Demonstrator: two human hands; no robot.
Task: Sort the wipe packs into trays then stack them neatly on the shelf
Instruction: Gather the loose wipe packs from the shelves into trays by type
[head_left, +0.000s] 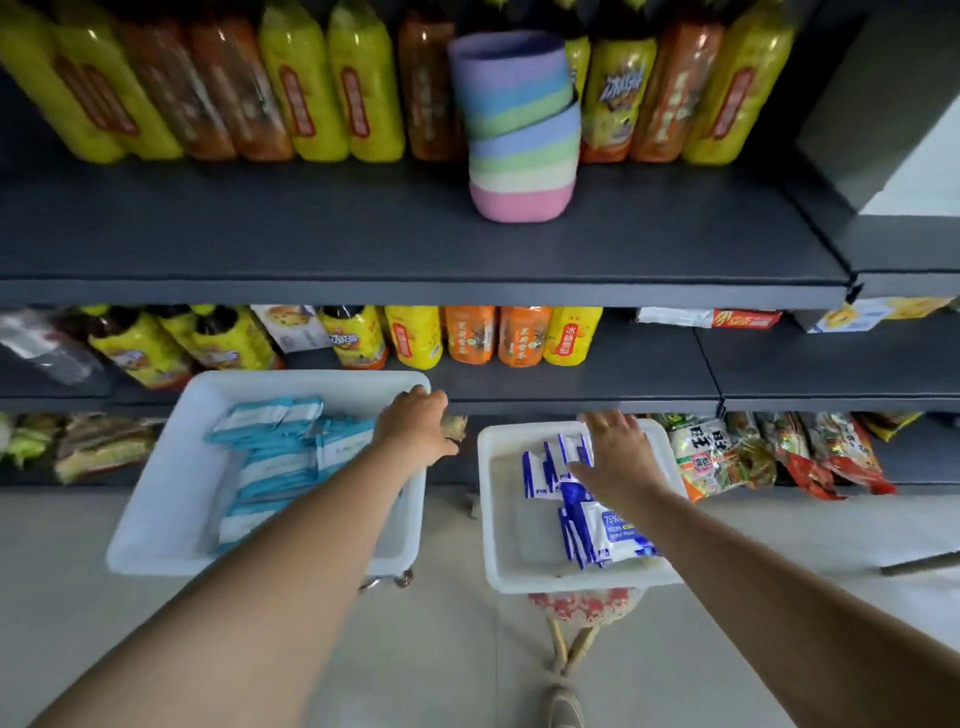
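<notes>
Two white trays stand in front of the shelving. The left tray (156, 530) holds several light blue and white wipe packs (270, 457). My left hand (415, 423) is at its far right corner, fingers curled over the rim. The right tray (498, 551) holds several dark blue and white wipe packs (587, 525). My right hand (618, 449) hovers with spread fingers over the far end of this tray, just above the packs; whether it touches them I cannot tell.
The right tray rests on a stool with a red patterned cushion (582, 605). A dark shelf (311, 249) carries stacked pastel cups (519, 130) in front of drink bottles (332, 88). The lower shelves hold more bottles and snack bags (769, 452). My shoe (563, 706) is on the pale floor.
</notes>
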